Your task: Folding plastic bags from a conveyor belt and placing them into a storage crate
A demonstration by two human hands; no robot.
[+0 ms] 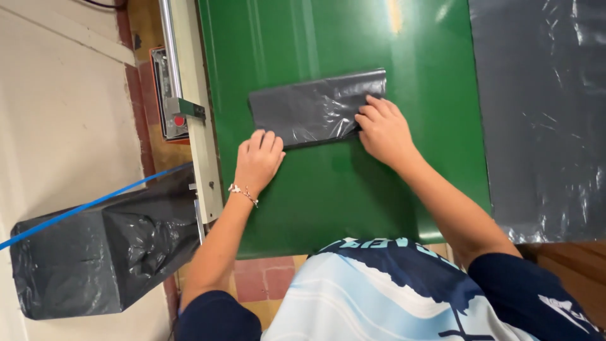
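At the 6 o'clock edge of the view, a striped blue and white shirt (372, 297) with dark sleeves was seen. From it, both forearms were stretched toward 12 o'clock over the green table (334, 202).

The left hand (257, 161), with a thin bracelet (243, 192) at the wrist, was laid flat on the table, fingers extended and close together. Its fingertips were touching the 7 o'clock corner of the folded grey plastic bag (315, 108); nothing was gripped. The right hand (383, 129) was pressed on the 4 o'clock end of the bag, fingers curled a little and spread on the film, not closed around it.

The bag was lying flat near the middle of the table, as a long rectangle with some wrinkles.

It was judged that the fold would be kept best if the film were smoothed from the middle outward with flat palms, so that air is pushed out and the edges stay aligned. Slippery film can be shifted easily, so one hand should be held steady.

At 3 o'clock a large grey plastic sheet (543, 120) was spread. At 9 o'clock a metal rail with a red button (180, 120) was seen, and at 8 o'clock a filled dark bag (95, 259) on the floor.
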